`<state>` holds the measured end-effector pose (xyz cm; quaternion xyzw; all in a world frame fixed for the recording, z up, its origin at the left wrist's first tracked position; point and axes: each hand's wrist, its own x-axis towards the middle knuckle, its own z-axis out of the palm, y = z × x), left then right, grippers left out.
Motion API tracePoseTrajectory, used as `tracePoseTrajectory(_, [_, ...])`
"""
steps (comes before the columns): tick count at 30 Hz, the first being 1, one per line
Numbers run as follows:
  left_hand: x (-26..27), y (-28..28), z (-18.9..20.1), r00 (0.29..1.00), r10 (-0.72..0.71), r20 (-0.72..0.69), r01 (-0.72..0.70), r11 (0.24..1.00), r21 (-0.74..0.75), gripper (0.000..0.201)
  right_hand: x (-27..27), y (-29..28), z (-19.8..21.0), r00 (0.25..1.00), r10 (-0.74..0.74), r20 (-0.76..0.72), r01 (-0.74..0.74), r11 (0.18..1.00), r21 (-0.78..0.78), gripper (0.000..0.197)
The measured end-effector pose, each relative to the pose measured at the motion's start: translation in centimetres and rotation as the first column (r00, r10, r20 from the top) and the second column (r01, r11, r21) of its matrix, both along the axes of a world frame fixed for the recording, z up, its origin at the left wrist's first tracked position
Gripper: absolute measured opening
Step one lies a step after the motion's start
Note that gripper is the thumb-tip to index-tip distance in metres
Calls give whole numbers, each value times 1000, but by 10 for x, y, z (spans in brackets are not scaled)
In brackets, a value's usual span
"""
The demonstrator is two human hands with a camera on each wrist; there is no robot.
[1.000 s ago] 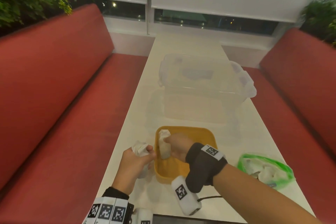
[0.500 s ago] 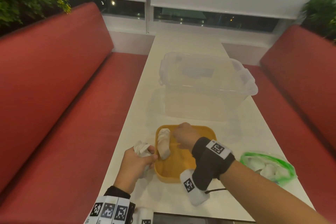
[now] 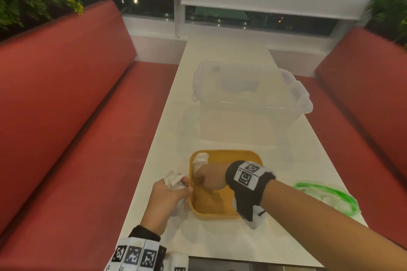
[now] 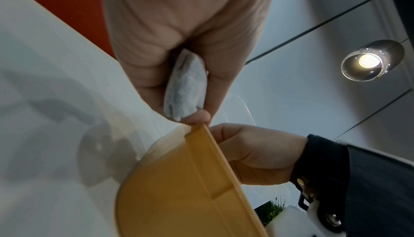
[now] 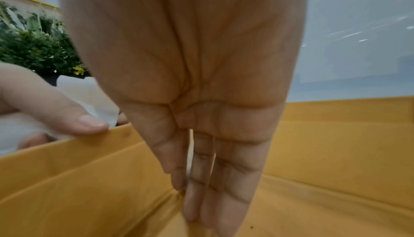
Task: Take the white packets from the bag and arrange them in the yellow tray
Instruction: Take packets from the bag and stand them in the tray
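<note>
A crumpled white paper packet (image 3: 174,180) is gripped in the curled left hand (image 3: 166,199), just beside the square yellow plastic tray (image 3: 229,153). The right hand (image 3: 210,176), fingers straight and holding nothing, is lowered inside against a single placed packet (image 3: 200,159). More packets are judged left in the green-rimmed clear bag (image 3: 328,196) farther right.

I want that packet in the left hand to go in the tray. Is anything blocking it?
Partly. The right hand reaches into the yellow tray just beside the packet that the left hand holds outside the rim; the floor further right shows bare.
</note>
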<state>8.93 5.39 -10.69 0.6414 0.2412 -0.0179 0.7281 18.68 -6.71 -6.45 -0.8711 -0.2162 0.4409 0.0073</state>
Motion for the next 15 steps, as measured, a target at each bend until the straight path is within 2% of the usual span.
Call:
tracePoseTrajectory(3, [0,2,-2,1000,-19,1,19,1000,-2,16,3,-10,7,999,-48,16,47,996,79,40])
tracePoseTrajectory(5, [0,3,-3,1000,-21,1,21,1000,-13,16,5,-18,12,975,-221,30,210,955,211,35])
tracePoseTrajectory(6, [0,3,-4,1000,-22,0,22,1000,-13,15,5,-22,13,938,-344,35,319,901,295,32])
tracePoseTrajectory(8, [0,3,-5,1000,-18,-3,17,1000,-15,15,2,-28,15,812,-584,-6,527,728,439,26])
tracePoseTrajectory(10, [1,3,-5,1000,-20,0,20,1000,-24,14,0,-28,10,718,-688,-107,645,600,474,16])
tracePoseTrajectory(11, [1,2,-4,1000,-23,3,23,999,-29,14,-2,-24,4,647,-733,-209,719,496,486,14])
tracePoseTrajectory(12, [1,2,-4,1000,-22,4,22,999,-32,15,-3,-21,0,530,-767,-362,816,345,463,12])
tracePoseTrajectory(13, [1,2,-3,1000,-21,4,21,999,-33,15,-6,-15,-2,435,-756,-489,872,218,439,18])
tracePoseTrajectory(14, [1,2,-3,1000,-20,2,20,999,-37,16,-6,-10,-9,368,-746,-556,900,135,415,33])
tracePoseTrajectory(15, [1,2,-2,1000,-23,1,23,999,-44,16,-5,-5,-16,352,-739,-574,907,118,405,43])
